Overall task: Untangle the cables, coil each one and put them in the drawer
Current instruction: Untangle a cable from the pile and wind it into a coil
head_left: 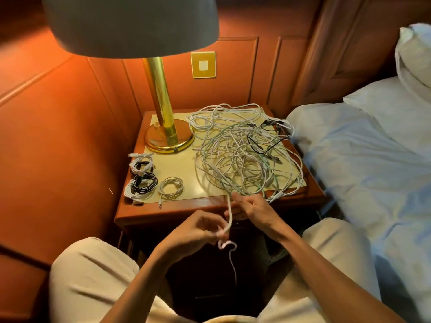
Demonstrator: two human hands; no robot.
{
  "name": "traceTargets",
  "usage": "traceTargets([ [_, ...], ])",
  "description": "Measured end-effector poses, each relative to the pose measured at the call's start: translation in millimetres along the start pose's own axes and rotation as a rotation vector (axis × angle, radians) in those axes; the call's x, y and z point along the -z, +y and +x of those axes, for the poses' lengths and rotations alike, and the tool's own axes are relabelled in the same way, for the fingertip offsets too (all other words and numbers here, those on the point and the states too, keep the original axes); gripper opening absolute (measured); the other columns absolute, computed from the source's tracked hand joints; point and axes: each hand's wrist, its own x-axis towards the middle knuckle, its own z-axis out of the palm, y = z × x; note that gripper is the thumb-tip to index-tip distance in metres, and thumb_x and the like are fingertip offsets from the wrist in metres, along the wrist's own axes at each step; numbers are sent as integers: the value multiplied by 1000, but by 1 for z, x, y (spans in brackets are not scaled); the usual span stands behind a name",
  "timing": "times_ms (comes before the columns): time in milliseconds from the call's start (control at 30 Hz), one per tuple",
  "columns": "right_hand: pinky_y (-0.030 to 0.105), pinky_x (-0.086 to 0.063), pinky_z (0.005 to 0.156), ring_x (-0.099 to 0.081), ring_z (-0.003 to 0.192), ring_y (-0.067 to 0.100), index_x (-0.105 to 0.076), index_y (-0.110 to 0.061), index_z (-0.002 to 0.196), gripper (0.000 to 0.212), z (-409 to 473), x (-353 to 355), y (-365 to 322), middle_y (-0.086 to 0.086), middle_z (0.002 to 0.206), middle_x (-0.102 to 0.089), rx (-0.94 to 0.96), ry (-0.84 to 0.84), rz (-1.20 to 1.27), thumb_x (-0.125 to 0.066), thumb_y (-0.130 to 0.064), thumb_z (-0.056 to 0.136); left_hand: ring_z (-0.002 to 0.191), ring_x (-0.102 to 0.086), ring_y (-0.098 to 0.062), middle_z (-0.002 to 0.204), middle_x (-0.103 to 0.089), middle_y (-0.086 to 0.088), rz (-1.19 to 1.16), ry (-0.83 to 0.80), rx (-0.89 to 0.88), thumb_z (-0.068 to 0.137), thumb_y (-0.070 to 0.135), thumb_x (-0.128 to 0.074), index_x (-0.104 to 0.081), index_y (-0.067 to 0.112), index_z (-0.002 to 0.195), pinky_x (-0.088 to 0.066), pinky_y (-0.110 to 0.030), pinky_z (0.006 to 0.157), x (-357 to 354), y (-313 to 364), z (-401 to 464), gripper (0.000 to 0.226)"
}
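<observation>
A large tangle of white, pale green and black cables (245,150) covers the right half of the nightstand top (177,164). One white cable (229,213) runs from the tangle over the front edge. My left hand (200,229) pinches it near its loose end, which curls and hangs below. My right hand (251,209) holds the same cable higher up, at the nightstand's front edge. Several coiled cables lie at the front left: a white coil (170,188), a black and white coil (141,185) and another (141,163) behind it.
A brass lamp (163,127) with a wide shade stands at the back left of the nightstand. A bed (363,164) with white linen and pillows borders the right side. Orange panelled walls close the left and back. My knees are below.
</observation>
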Motion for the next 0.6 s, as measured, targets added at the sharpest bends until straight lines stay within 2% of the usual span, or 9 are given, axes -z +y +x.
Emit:
traceTargets([
  [100,39,-54,90,-74,90,26,-72,3,96,41,0,-2,1,13,92,-77,-40,-17,101,-60,-36,95,69,-59,-3,70,-66,4,349,-241,115,80,-9,-56,-72,13,79,-42,-17,68,-2,-5,-6,28],
  [200,29,-53,75,-70,75,24,-69,7,94,19,0,-1,0,14,80,-75,-36,-21,154,-68,-11,92,81,-64,2,84,-73,10,366,-246,146,91,7,-64,-76,11,98,-44,-12,75,2,-13,-6,15],
  [233,31,-51,74,-66,72,24,-69,6,92,15,-1,0,0,13,76,-73,-32,-37,163,-69,-8,90,88,-66,1,93,-74,8,324,-180,140,93,15,-64,-75,13,106,-45,-12,78,3,-15,-4,17],
  [300,33,-47,75,-60,71,21,-71,6,88,10,-2,7,-1,11,73,-68,-1,-124,131,-70,-4,87,94,-67,-9,105,-75,0,131,66,150,97,28,-59,-72,16,115,-47,-19,80,1,-15,2,24],
  [367,25,-48,73,-60,72,15,-73,6,91,8,-6,13,-4,7,76,-69,-4,-291,61,-69,1,86,99,-68,-20,109,-74,-5,-52,235,193,102,34,-50,-71,19,116,-47,-29,83,-1,-10,8,29],
  [433,17,-48,73,-61,75,8,-73,5,96,11,-10,14,-8,-1,79,-70,-49,-466,-51,-68,3,86,103,-67,-29,111,-73,-10,-152,207,181,101,37,-51,-70,19,116,-48,-39,89,-1,-8,14,31],
  [500,14,-46,72,-60,76,4,-75,0,96,13,-12,12,-10,-3,79,-70,-72,-541,-136,-70,-1,85,103,-65,-34,116,-70,-17,-249,177,138,95,32,-59,-69,13,117,-47,-47,94,-3,-7,18,30],
  [600,17,-43,68,-55,72,11,-77,-6,91,11,-12,11,-10,8,77,-64,-68,-551,-92,-68,-9,84,98,-67,-30,114,-71,-16,-580,349,136,86,11,-68,-61,6,119,-49,-45,95,-6,-8,20,34],
])
